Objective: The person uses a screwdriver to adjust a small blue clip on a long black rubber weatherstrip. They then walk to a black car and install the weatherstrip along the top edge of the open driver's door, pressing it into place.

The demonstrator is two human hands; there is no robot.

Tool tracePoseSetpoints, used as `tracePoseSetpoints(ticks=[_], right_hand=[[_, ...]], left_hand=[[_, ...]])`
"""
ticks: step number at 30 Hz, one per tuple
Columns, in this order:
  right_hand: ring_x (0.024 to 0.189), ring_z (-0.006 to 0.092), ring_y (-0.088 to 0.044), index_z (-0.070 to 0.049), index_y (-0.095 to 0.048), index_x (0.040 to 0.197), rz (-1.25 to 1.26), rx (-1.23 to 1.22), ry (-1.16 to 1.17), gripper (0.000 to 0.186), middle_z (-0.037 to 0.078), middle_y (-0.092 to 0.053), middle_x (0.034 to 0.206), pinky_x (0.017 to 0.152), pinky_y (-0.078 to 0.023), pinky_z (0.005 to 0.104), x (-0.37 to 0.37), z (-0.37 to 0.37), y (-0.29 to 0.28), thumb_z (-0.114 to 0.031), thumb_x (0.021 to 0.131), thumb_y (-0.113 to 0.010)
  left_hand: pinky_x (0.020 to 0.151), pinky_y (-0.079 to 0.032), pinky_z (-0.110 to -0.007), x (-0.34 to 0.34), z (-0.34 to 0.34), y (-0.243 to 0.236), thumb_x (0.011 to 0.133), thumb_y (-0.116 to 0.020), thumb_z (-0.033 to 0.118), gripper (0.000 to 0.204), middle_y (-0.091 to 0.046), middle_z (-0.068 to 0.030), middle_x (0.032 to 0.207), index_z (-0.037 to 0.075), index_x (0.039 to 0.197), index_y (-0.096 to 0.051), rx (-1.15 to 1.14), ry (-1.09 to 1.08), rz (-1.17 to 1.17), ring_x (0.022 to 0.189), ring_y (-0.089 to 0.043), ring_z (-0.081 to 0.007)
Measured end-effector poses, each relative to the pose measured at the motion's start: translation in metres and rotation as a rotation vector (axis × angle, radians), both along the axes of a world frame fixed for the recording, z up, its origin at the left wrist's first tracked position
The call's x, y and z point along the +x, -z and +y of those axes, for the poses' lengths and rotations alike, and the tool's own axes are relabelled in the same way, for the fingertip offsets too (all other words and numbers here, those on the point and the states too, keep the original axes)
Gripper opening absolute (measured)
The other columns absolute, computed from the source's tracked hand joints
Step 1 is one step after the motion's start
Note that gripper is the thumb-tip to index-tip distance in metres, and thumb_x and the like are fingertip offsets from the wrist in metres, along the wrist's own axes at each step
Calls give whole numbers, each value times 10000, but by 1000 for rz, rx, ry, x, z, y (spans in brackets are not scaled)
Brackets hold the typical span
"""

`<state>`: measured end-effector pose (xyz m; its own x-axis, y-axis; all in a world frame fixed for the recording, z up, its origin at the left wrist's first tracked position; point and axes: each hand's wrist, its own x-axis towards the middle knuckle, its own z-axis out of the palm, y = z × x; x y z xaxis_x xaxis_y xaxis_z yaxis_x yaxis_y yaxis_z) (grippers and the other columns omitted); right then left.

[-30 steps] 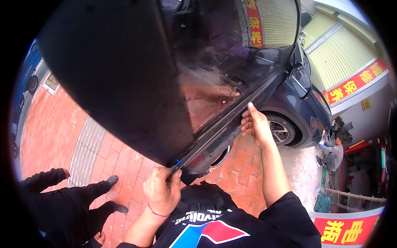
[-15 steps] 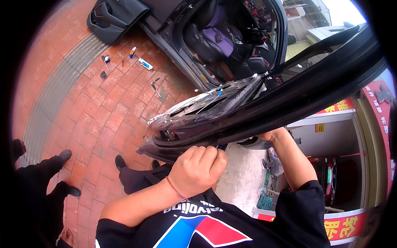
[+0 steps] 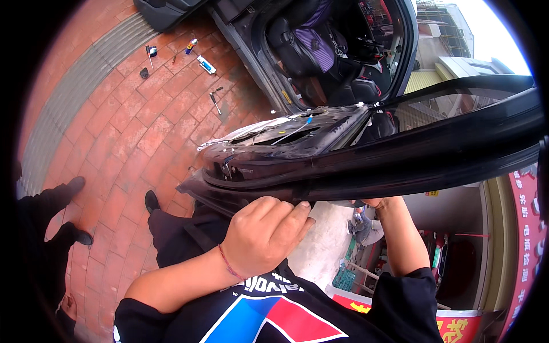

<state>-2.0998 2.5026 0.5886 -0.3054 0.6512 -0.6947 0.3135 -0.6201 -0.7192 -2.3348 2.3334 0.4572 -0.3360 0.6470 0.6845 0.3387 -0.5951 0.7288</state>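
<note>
A dark car door stands open across my view, its inner side stripped of trim, showing bare metal, cables and openings. My left hand is curled at the door's edge nearest me, fingers closed against it. My right hand reaches under the long black frame of the door farther right; its fingers are hidden behind the door. Beyond, the car's open doorway shows a dark seat with a purple striped middle.
Loose tools, a white tube and a can lie or stand on red paving. A removed dark panel is at top left. A person in dark trousers stands left; a crouching person is by the shop entrance.
My view has swung from the door's glass to its edge and stripped inner side, then shifted slightly. My right hand, visible on the edge earlier, is now mostly behind the door.
</note>
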Motion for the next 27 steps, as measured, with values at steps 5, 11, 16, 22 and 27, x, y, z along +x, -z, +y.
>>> tracePoseSetpoints(ticks=[5, 11, 16, 22, 27], right_hand=[[873, 340, -689, -3, -616, 1233, -364, 185, -157, 390, 188, -701, 1041, 701, -585, 387, 63, -2, -16, -302, 995, -536], [1003, 324, -655, -53, -696, 1050, -446, 1450, -1475, 303, 170, -669, 1063, 895, -510, 475, -72, -41, -27, -60, 759, -777], [1101, 325, -597, -74, -580, 1223, -219, 1755, -1347, 498, 141, -606, 1206, 944, -442, 494, -46, -51, 20, -79, 767, -779], [1033, 308, -658, -77, -616, 1183, -84, 1733, -920, 369, 130, -661, 1125, 904, -501, 422, -62, -67, 54, -105, 847, -767], [1013, 322, -700, -56, -635, 1189, -111, 1733, -842, 393, 129, -709, 1095, 887, -544, 401, -66, -71, 50, -94, 828, -783]], left_hand=[[722, -505, -360, 10, -2, -3, 836, -787, 224, 471, -544, -148, 989, -31, 1137, -528, -142, 152, -388, 846, -576, -277], [1025, -430, -446, 32, 0, 0, 997, -534, 384, 544, -536, -272, 1253, -74, 1284, -470, -251, 142, -556, 1148, -565, -416], [1107, -375, -467, 57, 7, -2, 1038, -414, 371, 507, -530, -272, 1376, -47, 1316, -480, -135, 88, -587, 1290, -519, -409], [1163, -294, -502, 58, 9, 8, 1061, -332, 458, 557, -494, -270, 1437, 2, 1361, -442, -89, 178, -573, 1353, -475, -392], [1167, -281, -521, 59, 9, 10, 1061, -364, 431, 534, -493, -278, 1427, -15, 1340, -456, -26, 186, -567, 1358, -470, -406]])
